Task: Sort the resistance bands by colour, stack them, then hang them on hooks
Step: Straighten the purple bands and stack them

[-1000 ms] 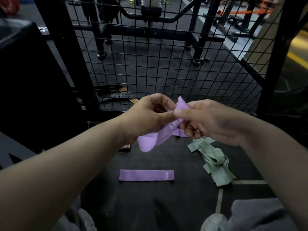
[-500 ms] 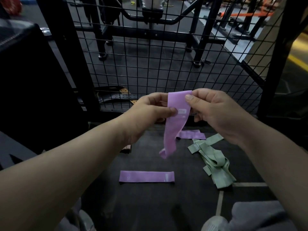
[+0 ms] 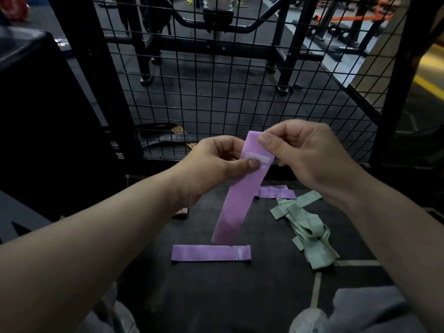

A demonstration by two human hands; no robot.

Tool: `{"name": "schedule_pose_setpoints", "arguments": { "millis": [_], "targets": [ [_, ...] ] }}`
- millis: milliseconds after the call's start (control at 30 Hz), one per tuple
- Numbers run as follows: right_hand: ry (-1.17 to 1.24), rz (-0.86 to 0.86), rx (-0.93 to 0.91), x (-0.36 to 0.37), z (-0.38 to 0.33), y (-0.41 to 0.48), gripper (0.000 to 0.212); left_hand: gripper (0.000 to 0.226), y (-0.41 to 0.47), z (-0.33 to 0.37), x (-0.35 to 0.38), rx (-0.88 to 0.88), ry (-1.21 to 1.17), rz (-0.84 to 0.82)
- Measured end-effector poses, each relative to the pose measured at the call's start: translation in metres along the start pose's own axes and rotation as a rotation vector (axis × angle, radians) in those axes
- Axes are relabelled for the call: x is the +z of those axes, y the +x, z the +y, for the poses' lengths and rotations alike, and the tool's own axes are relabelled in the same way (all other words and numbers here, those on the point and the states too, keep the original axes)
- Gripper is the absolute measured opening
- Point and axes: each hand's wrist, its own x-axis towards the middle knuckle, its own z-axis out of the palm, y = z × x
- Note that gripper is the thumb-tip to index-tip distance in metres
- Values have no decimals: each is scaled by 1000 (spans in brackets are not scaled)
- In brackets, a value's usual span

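Head view, looking down at a dark rubber floor (image 3: 240, 296) in front of a black wire-mesh panel (image 3: 216, 92).

Held band (image 3: 236, 195): a flat loop of lilac-purple woven fabric, wide and ribbon-like, raised above the floor between the two hands. It hangs in one smooth strip, slanting down and to the left, and its lower end is in the air just above the band lying below it. A small white label (image 3: 263, 160) crosses it near the top.

Left hand (image 3: 216, 164): pinches the band's upper left edge, with the thumb pressed on the label's end and the fingers curled behind.

Right hand (image 3: 305, 159): pinches the band's top right corner between thumb and forefinger, the other fingers curled.

Flat purple band (image 3: 211, 253): the same colour, laid straight and crosswise on the floor nearest the person, with a white label near its right end.

Third purple band (image 3: 276, 192): lies on the floor farther back, partly hidden behind the held band.

Green bands (image 3: 310, 231): a loose, overlapping heap of pale sage-green bands on the floor to the right, just beside the third purple band. How many there are cannot be told.
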Motion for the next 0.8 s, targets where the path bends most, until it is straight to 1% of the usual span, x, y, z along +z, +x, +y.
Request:
{"name": "schedule_pose_setpoints", "arguments": {
  "millis": [100, 167, 233, 300, 367, 433, 500, 633, 733, 800],
  "targets": [
    [-23, -31, -21, 0, 0, -1, 13, 19, -1, -1, 1, -5, 25, 2],
    [-79, -41, -42, 2, 2, -1, 17, 20, -1, -2, 3, 2, 34, -11],
    [-103, -25, -68, 3, 2, -2, 13, 24, -1, -3, 4, 5, 46, -24],
    [-69, 12, -87, 2, 0, -1, 9, 27, 0, -4, 5, -6, 50, -42],
    [-8, 46, -83, 0, -2, 0, 10, 28, 1, -7, 5, -20, 63, -75],
    [66, 70, -50, -1, -5, 0, 11, 26, 2, -11, 5, -29, 80, -105],
    [86, 78, -21, -3, -6, 0, 11, 23, 3, -14, 3, -29, 97, -119],
    [-40, 39, 20, -11, -4, 2, 10, 19, 3, -13, 2, -24, 118, -112],
    [-71, 78, 33, -16, -2, 3, 8, 13, 3, -12, 2, -38, 112, -112],
    [-92, 114, 15, -18, -1, 4, 8, 20, 4, -14, 1, -68, 98, -130]
  ]
}}
